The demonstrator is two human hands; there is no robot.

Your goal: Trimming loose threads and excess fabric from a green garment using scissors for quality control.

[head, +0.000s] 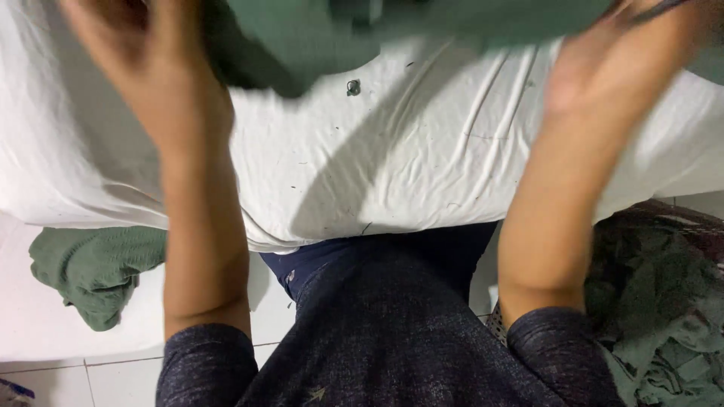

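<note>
A dark green cloth hangs stretched across the top of the view, above a surface covered with a white sheet. My left hand grips the cloth's left end, fingers curled into the fabric. My right hand holds its right end near the top right corner. Both forearms reach up from dark blue sleeves. The cloth's upper part is cut off by the frame edge. A small metal ring lies on the sheet just under the cloth.
A crumpled green towel lies on the white tiled floor at the lower left. A heap of greenish and dark cloths sits at the lower right. The sheet has creases and small dark specks.
</note>
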